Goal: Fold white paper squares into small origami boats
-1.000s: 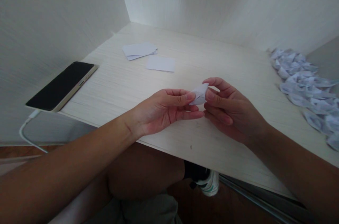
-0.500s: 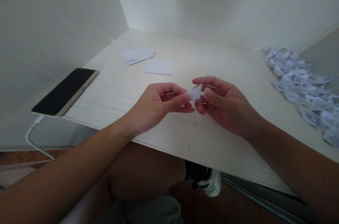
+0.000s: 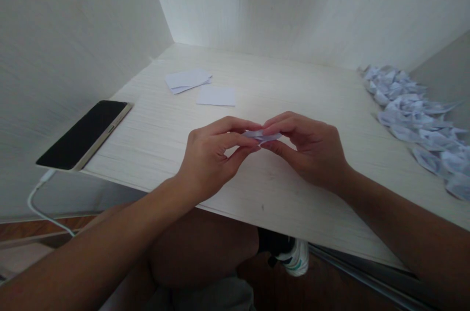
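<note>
Both hands are drawing closer together than a moment earlier, and the folded paper [image 3: 272, 138], its right end tipped up before, is now lying nearly level between them. The left hand [image 3: 203, 156] is pinching the paper's left part between thumb and fingers, while the right hand [image 3: 314, 147] is pinching its right part, index finger above and thumb below. Fingertips from the 2 hands are nearly meeting at the middle, covering much of the white piece and hiding its exact folds. Hands and paper are hovering over the pale tabletop [image 3: 304, 213], close to its front edge.

Beyond the left hand, 1 flat white sheet [image 3: 216, 96] is lying by itself, just beside a small stack of paper [image 3: 187, 79] whose edges are fanning slightly. Well to the right, a long heap of folded pieces [image 3: 414, 110] is spreading along the tabletop's right side. At far left, a phone [image 3: 84, 132] is resting with its dark screen up, a white cable [image 3: 42, 210] trailing down from its near end. Below the front edge, 1 dark sock [image 3: 273, 241] and 1 white shoe [image 3: 298, 258] are showing above the brown floor [image 3: 270, 284].
</note>
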`<move>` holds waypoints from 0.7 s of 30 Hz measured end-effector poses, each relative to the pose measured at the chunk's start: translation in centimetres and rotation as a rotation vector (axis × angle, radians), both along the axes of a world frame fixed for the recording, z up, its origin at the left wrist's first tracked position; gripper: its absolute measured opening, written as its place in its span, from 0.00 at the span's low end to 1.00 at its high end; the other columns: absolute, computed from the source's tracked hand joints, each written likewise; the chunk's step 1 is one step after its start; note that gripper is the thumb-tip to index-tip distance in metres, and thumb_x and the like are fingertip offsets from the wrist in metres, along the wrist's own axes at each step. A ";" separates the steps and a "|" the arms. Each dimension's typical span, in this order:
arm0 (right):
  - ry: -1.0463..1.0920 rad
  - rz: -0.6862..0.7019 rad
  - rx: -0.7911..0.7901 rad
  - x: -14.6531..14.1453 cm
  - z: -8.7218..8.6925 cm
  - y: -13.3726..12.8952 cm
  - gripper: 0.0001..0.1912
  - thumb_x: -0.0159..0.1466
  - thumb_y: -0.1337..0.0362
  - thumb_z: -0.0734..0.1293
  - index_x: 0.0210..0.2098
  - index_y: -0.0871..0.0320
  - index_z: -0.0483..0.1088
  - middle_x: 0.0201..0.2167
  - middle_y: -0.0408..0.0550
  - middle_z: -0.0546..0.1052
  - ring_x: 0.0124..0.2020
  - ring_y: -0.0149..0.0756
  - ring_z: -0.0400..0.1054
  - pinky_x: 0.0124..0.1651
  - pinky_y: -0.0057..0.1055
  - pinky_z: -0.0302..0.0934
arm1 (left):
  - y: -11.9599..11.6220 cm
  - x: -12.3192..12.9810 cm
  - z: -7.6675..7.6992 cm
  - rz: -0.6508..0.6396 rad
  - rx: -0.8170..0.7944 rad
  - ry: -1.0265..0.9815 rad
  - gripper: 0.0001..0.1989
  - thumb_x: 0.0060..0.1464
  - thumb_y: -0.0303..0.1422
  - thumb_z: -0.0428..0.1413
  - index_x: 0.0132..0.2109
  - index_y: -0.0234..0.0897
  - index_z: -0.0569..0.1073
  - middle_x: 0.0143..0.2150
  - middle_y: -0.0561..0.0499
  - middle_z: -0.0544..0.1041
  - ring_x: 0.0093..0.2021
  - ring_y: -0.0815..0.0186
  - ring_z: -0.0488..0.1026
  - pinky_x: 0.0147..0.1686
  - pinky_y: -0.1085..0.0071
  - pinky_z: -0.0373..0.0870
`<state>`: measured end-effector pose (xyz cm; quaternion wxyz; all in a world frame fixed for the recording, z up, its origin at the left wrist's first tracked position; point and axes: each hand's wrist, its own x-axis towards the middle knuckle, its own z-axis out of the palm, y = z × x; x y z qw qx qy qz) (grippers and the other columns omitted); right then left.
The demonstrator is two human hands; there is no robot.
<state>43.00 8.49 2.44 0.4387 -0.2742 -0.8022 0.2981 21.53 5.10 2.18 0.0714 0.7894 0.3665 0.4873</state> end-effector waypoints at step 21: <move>-0.409 -0.025 0.416 0.4 0.3 0.4 0.07 0.69 0.75 0.64 0.39 0.61 0.73 0.38 0.53 0.82 0.38 0.37 0.76 0.39 0.31 0.68 | 0.4 -1.6 1.0 -0.032 -0.034 0.240 0.03 0.59 0.30 0.68 0.38 0.38 0.81 0.40 0.52 0.86 0.37 0.68 0.83 0.36 0.75 0.75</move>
